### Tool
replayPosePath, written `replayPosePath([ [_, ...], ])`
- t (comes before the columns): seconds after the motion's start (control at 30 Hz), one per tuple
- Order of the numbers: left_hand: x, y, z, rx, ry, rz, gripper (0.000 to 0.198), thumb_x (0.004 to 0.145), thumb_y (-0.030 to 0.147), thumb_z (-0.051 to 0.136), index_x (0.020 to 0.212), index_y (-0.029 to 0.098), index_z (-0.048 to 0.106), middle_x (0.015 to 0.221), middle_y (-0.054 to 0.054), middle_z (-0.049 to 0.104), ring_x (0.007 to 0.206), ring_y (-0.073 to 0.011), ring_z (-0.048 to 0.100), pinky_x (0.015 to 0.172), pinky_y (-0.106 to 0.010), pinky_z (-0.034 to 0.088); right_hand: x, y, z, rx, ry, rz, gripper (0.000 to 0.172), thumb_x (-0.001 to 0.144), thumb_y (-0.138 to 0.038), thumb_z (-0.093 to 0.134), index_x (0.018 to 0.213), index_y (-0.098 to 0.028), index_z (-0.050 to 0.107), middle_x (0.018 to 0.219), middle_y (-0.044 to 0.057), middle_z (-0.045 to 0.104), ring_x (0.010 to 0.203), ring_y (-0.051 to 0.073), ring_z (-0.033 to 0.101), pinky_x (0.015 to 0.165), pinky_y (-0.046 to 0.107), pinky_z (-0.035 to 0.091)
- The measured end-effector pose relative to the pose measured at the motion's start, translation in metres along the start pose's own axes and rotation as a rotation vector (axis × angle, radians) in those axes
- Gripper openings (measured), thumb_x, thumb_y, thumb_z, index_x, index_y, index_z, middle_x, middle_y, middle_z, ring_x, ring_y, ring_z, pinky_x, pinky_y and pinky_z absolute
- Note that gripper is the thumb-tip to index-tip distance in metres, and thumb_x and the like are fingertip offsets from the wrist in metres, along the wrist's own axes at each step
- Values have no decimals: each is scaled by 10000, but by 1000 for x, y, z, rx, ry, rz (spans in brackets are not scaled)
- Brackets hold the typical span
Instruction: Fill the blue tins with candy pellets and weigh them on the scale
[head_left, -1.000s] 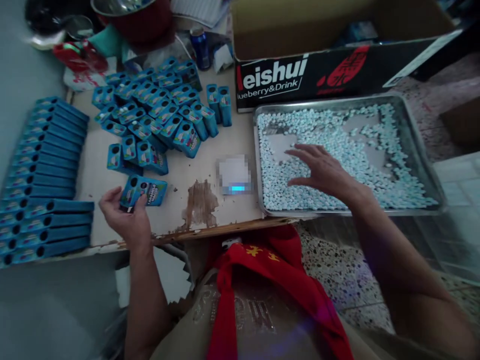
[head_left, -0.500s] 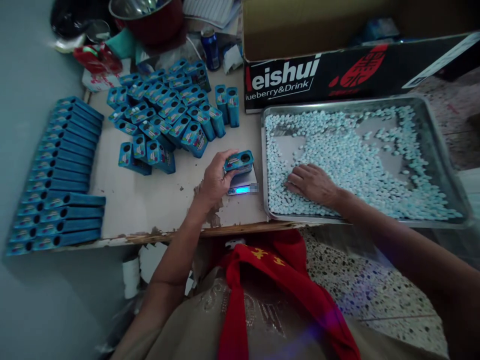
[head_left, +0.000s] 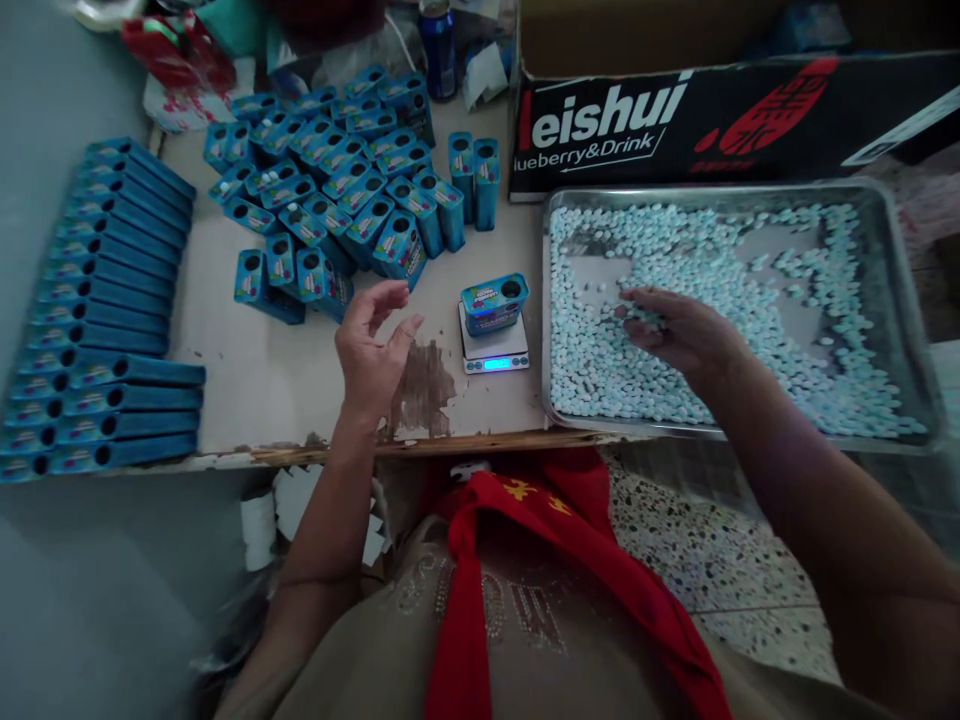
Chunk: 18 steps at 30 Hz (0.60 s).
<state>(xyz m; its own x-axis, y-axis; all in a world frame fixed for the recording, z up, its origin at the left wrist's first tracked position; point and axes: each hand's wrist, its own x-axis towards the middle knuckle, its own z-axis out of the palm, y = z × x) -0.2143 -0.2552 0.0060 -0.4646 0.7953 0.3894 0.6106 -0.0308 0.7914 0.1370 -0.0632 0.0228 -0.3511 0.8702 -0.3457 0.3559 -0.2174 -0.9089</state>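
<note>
A blue box with a round hole in its top stands on a small white scale with a lit blue display. Left of the scale, my left hand hovers over the table with fingers curved and apart, holding nothing. My right hand is above the metal tray, palm turned partly up, with some pale blue candies at its curled fingers. Many such candies cover the tray's bottom, thinner in a few patches.
Many blue boxes stand grouped behind my left hand. More lie in a stacked row at the far left. A black carton, a blue can and a red tape dispenser are at the back.
My left hand has let go of the blue box and moved left, leaving it on the scale. My right hand has lifted from the candies and turned partly palm up.
</note>
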Motion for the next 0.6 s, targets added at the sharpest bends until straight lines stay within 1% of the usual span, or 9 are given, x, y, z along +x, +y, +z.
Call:
replayPosePath([
  [0.07,1,-1,-4,26,-16,0,340,1000,358,785,1318,285,688,1291,-63,763,1157,-219,770,1096,-412,657,-4,-4,0,6,-62,140,292,923,-450,832,865,-223,658,741,24,594,586,122,351,543,276,204],
  [0.13,1,-1,-5,45,-38,-3,334,1007,365,790,1318,292,692,1289,-60,755,1140,-214,768,1079,-400,661,-5,-11,-2,-22,-72,231,257,942,-333,875,834,-192,690,692,9,587,568,105,363,541,269,229],
  [0.23,-1,-2,-5,30,-65,11,320,1002,329,802,1306,291,712,1286,-60,746,1122,-211,765,1059,-386,661,2,-25,-4,-156,-59,255,221,993,-123,797,805,-156,686,639,-10,581,538,86,404,544,255,250],
  [0.27,-2,-3,-5,26,-69,19,312,996,310,806,1296,286,722,1283,-61,747,1118,-212,762,1059,-387,657,5,-28,-3,-189,-65,248,222,1012,-79,751,813,-151,685,629,-20,578,528,80,405,541,250,241],
  [0.33,-5,-3,-5,24,-71,35,301,986,263,807,1279,267,737,1265,-61,754,1118,-215,756,1068,-391,646,10,-30,1,-252,-68,238,240,1058,-55,675,837,-149,688,619,-39,565,524,70,404,541,240,244],
  [0.43,-14,-3,-4,20,-43,63,291,987,186,785,1270,233,741,1216,-57,773,1109,-211,752,1070,-386,633,11,-26,6,-344,12,229,263,1093,-89,657,846,-166,705,672,-30,589,588,71,482,611,217,371],
  [0.5,-23,-3,-3,15,-41,84,300,990,162,788,1278,228,738,1213,-67,781,1106,-213,754,1066,-386,631,9,-20,5,-397,62,200,281,1084,-112,686,819,-198,722,773,14,666,653,82,566,674,220,463],
  [0.53,-28,-4,-2,16,-53,91,313,987,160,802,1285,231,738,1225,-77,783,1113,-220,756,1068,-389,632,10,-18,3,-448,52,160,272,1086,-181,721,817,-221,741,844,45,716,676,95,604,673,231,489],
  [0.6,-41,-7,-1,26,-56,97,330,972,154,832,1275,249,742,1231,-96,790,1128,-241,765,1063,-393,638,13,-21,-1,-605,-66,-16,319,1058,-467,803,810,-274,751,856,88,736,696,159,657,633,279,537],
])
